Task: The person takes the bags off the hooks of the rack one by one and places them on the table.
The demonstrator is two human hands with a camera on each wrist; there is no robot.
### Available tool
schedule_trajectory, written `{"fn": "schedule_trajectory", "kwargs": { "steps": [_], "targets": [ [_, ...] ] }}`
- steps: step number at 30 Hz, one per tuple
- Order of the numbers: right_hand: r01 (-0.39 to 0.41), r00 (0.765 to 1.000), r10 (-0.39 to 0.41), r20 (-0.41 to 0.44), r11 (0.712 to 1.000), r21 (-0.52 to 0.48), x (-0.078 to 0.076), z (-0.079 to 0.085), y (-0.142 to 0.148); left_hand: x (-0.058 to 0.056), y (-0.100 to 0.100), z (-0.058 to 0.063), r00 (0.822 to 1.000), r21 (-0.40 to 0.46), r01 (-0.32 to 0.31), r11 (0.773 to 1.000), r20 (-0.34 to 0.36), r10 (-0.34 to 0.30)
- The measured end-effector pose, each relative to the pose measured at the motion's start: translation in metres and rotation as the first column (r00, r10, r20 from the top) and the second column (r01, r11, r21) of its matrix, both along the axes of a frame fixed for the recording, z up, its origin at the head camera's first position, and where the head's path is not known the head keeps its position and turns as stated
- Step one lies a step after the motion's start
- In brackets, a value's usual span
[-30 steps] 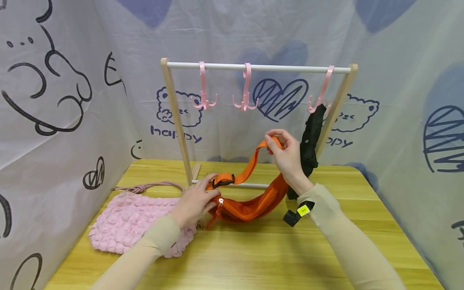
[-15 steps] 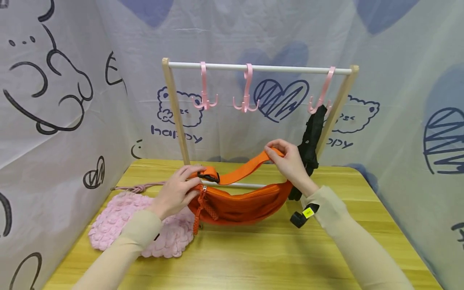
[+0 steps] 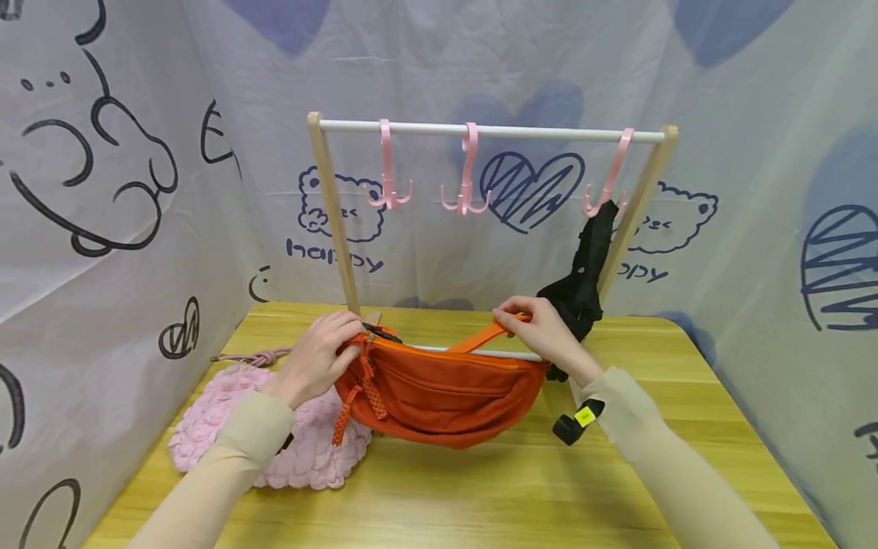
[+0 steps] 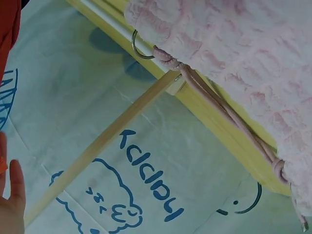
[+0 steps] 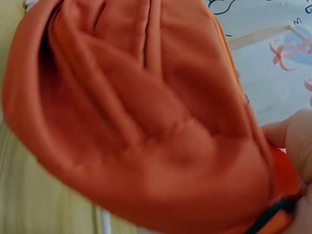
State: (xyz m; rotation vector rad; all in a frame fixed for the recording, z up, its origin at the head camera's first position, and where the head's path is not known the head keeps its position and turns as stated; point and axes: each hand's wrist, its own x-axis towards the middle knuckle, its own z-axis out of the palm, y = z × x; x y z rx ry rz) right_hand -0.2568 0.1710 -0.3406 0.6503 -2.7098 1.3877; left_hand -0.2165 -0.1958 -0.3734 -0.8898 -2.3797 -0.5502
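An orange waist bag (image 3: 446,400) is held up above the table, its front facing me and its braided zipper pulls (image 3: 370,381) dangling at the left. My left hand (image 3: 317,358) grips its left end beside a black buckle (image 3: 381,333). My right hand (image 3: 544,332) pinches the orange strap (image 3: 483,335) near the bag's right end. In the right wrist view the bag (image 5: 146,126) fills most of the picture, with part of my hand (image 5: 297,141) at the right edge. Only a bit of my left hand (image 4: 12,195) shows in the left wrist view.
Behind the bag stands a wooden rack with a white rod (image 3: 535,133). Pink hooks (image 3: 388,171) hang from it; the right one carries a black fabric item (image 3: 583,274). A puffy pink bag (image 3: 213,412) with a knotted strap lies on the table at left.
The orange bag has turned to show its front and come nearer to me. My left hand has moved left with its end. My right hand has come down with the strap.
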Motion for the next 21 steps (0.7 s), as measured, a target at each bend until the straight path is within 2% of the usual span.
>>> {"fn": "schedule_trajectory", "kwargs": {
  "steps": [4, 8, 12, 15, 17, 18, 19, 21],
  "targets": [
    [-0.034, 0.998, 0.033, 0.051, 0.999, 0.010, 0.002, -0.006, 0.006, 0.001, -0.001, 0.002, 0.993, 0.042, -0.047, 0.998, 0.112, 0.042],
    [-0.075, 0.987, 0.080, 0.142, 0.996, -0.036, 0.005, -0.014, 0.013, 0.002, -0.002, 0.001, 0.977, 0.108, -0.101, 0.989, 0.199, 0.078],
    [-0.088, 0.977, 0.110, 0.184, 0.988, -0.126, 0.010, -0.023, 0.017, 0.002, -0.003, 0.001, 0.965, 0.169, -0.144, 0.975, 0.244, 0.101],
    [-0.087, 0.975, 0.128, 0.179, 0.972, -0.219, 0.014, -0.029, 0.018, 0.002, -0.005, 0.001, 0.965, 0.220, -0.172, 0.960, 0.232, 0.120],
    [-0.085, 0.976, 0.140, 0.166, 0.949, -0.302, 0.017, -0.033, 0.018, 0.001, -0.006, 0.000, 0.964, 0.265, -0.190, 0.945, 0.231, 0.129],
    [-0.096, 0.974, 0.162, 0.157, 0.927, -0.361, 0.019, -0.036, 0.018, 0.001, -0.006, 0.000, 0.963, 0.287, -0.198, 0.937, 0.233, 0.132],
    [-0.111, 0.971, 0.188, 0.146, 0.900, -0.421, 0.021, -0.038, 0.018, 0.000, -0.006, 0.000, 0.961, 0.308, -0.208, 0.929, 0.240, 0.136],
    [-0.163, 0.959, 0.260, 0.108, 0.825, -0.541, 0.024, -0.043, 0.017, -0.001, -0.007, 0.000, 0.955, 0.340, -0.228, 0.913, 0.263, 0.140]
  ]
}}
